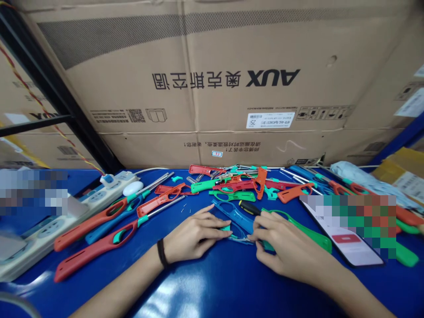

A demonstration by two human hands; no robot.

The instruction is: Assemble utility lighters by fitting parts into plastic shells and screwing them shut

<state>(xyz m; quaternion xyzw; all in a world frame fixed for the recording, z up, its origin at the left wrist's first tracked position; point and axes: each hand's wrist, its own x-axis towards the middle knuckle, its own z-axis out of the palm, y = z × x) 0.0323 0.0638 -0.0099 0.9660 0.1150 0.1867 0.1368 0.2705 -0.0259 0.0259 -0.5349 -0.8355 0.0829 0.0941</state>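
My left hand [194, 234], with a black band at the wrist, has its fingers closed at the guard end of a blue lighter shell [242, 236]. A green trigger piece [226, 228] shows by its fingertips. My right hand [285, 245] pinches the same shell from the other side; its fingers partly hide it. Just beyond lies another blue lighter shell half [233, 215]. A screwdriver with a black and yellow handle [249, 207] rests behind my right hand. Beside that hand is a green lighter shell [309, 229].
Assembled gas lighters [96, 254] lie at left beside a white power strip [96, 198]. Red, green and orange shell parts [232, 183] pile up at the back against a cardboard box [205, 110]. A phone [351, 247] lies at right. Small screws [184, 206] sit near my left hand.
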